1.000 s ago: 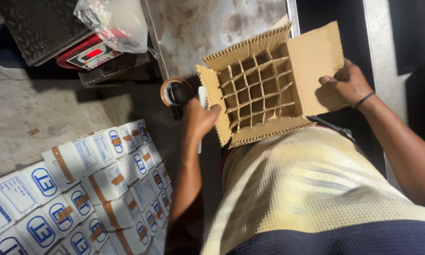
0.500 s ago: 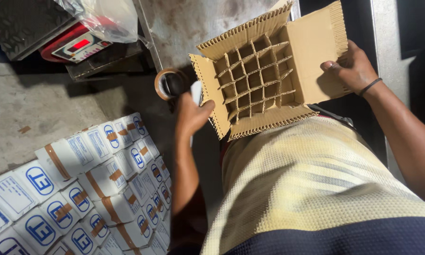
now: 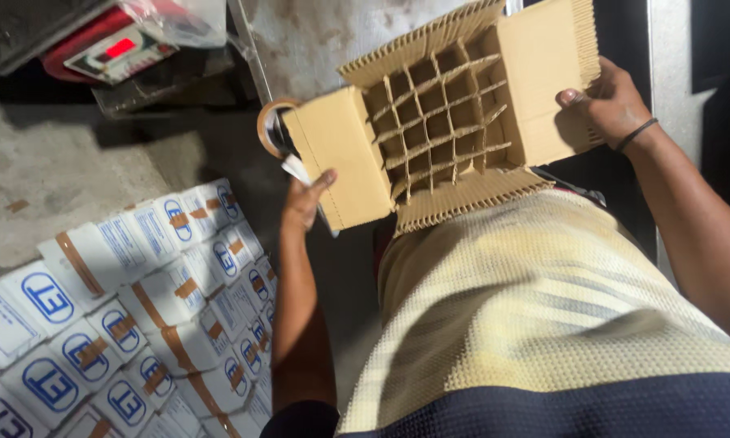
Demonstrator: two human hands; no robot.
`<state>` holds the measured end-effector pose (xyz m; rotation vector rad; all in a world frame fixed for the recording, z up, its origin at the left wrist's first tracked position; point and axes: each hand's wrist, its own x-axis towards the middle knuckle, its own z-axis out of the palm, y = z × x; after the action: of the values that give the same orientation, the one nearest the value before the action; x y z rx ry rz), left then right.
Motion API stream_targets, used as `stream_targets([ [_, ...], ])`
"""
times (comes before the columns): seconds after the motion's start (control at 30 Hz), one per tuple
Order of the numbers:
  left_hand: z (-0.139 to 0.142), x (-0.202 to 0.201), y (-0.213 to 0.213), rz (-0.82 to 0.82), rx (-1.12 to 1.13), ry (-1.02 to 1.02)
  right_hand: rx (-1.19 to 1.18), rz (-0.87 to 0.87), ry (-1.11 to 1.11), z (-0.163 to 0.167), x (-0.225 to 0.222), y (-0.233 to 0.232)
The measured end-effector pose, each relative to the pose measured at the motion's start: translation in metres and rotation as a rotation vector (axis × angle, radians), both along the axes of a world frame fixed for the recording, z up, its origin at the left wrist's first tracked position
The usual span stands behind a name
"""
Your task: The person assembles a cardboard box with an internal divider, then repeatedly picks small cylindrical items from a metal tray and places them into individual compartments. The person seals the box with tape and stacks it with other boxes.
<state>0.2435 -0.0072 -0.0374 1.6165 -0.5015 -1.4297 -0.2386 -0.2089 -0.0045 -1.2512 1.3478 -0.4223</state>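
An open brown cardboard box [image 3: 535,57] with a grid of cardboard dividers [image 3: 438,122] inside rests against my lap, its flaps folded outward. My right hand [image 3: 608,105], with a dark band on the wrist, grips the right flap. My left hand [image 3: 304,199] holds the lower edge of the left flap [image 3: 340,154]. A roll of brown tape [image 3: 269,128] sits just behind the left flap, partly hidden by it.
Rows of small white boxes with blue marks and brown tape strips [image 3: 129,308] are stacked at the lower left. A red weighing scale with a lit display [image 3: 117,49] under clear plastic stands at the top left. Grey concrete floor [image 3: 48,162] lies between them.
The box has shifted slightly right and nearer. The left flap has swung outward and flatter, and my left hand has moved from the box's side to that flap's lower edge.
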Motion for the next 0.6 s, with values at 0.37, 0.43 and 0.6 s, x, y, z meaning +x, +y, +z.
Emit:
stream_targets([
  [0.37, -0.069, -0.1, -0.011, 0.492, -0.184, -0.307, 0.075, -0.273, -0.711, -0.017, 0.04, -0.015],
  [0.43, -0.073, -0.115, -0.02, 0.502, -0.182, -0.207, -0.004, -0.162, -0.623, -0.014, 0.056, -0.015],
  [0.6, -0.077, -0.148, -0.062, 0.13, -0.059, -0.669, 0.157, -0.138, -0.691, 0.03, 0.067, -0.016],
])
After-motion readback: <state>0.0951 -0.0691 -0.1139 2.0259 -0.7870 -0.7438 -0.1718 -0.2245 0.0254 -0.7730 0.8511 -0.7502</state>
